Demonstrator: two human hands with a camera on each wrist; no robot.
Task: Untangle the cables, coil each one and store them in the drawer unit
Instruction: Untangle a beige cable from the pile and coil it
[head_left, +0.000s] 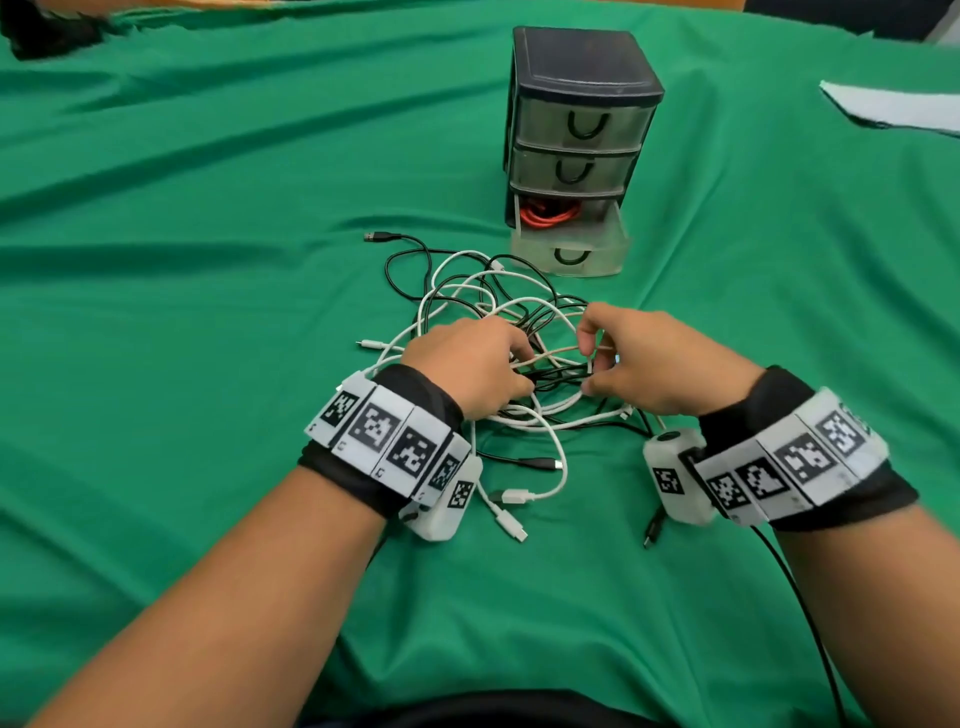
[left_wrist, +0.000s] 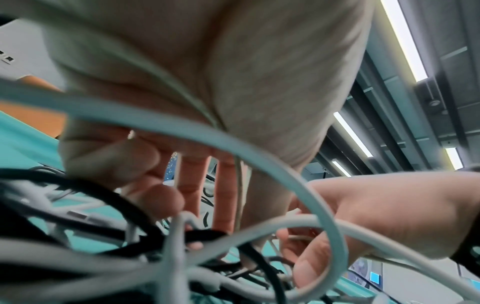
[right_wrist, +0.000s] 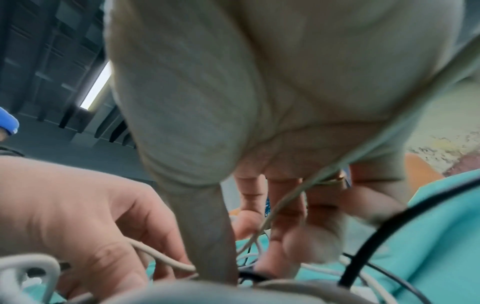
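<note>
Left hand (head_left: 470, 364) and right hand (head_left: 652, 361) lowered close together, fingers curled.

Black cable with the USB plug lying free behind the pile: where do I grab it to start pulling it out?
Take the black cable just behind its USB plug, coming from the left. That end lies flat on the green cloth, clear of the tangle, with bare cloth beside it. Probably pinch thumb and forefinger from above.

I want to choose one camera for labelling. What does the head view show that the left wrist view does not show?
Only the head view shows the drawer unit, its open bottom drawer holding a coiled orange cable, and loose plugs on the green cloth. Only the left wrist view shows the ceiling lights. Both show the left hand and right hand gripping the tangled cables.
</note>
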